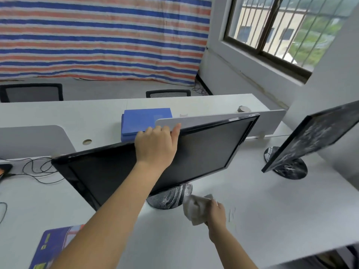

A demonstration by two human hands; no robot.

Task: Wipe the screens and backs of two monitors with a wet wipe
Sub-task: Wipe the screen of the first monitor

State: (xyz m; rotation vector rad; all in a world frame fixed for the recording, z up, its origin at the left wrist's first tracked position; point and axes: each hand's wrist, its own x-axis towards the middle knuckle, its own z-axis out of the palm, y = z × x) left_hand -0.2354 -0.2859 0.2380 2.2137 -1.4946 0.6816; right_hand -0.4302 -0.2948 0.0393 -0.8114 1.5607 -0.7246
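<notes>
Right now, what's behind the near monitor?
A grey divider panel stands right behind the monitor, with a blue box past it on the far desk. The monitor's own back, and whatever sits low behind it, is hidden by the screen.

Soft daylight enters through the barred, brown-framed window (287, 30) at upper right, so the room is bright and evenly lit. The white table (272, 210) carries only faint, soft-edged shadows, darkest beside the round glossy black stand base (169, 199). The dark screen of the near monitor (204, 150) has a dull grey sheen toward its right side. The second black monitor (314, 136) shows pale streaks across its glossy face. Wide-angle distortion bows the red, white and blue striped tarpaulin (97, 35). The crumpled white wipe (196, 210) is blurred, and overall detail is slightly soft.
</notes>
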